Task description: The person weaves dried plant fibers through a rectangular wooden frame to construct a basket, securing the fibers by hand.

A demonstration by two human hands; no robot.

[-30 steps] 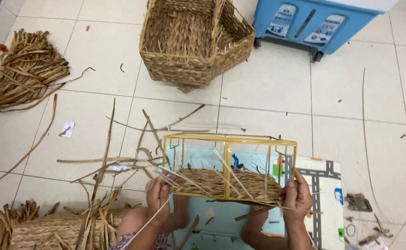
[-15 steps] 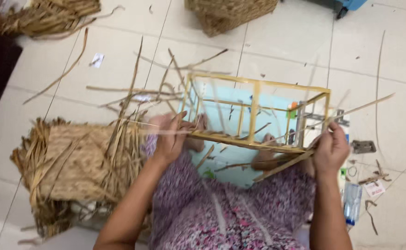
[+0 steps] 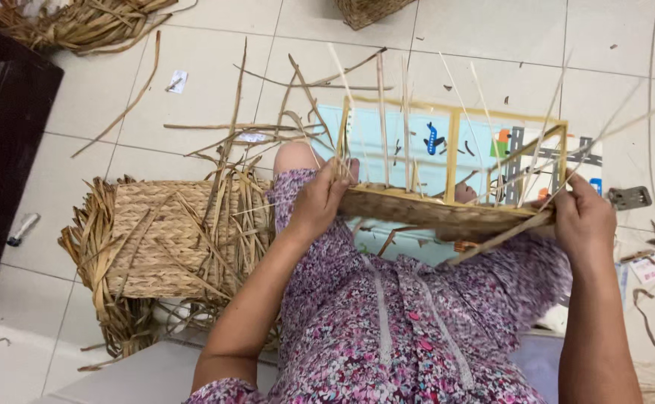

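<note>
Basket frame sits above straw-littered white tiled floor.

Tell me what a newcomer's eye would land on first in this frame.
The yellow wooden frame at centre, tipped on the person's lap, with a woven straw base and thin reeds fanning upward. The left hand grips its left end, the right hand its right end. A half-woven straw basket lies on the tiled floor at left.
</note>
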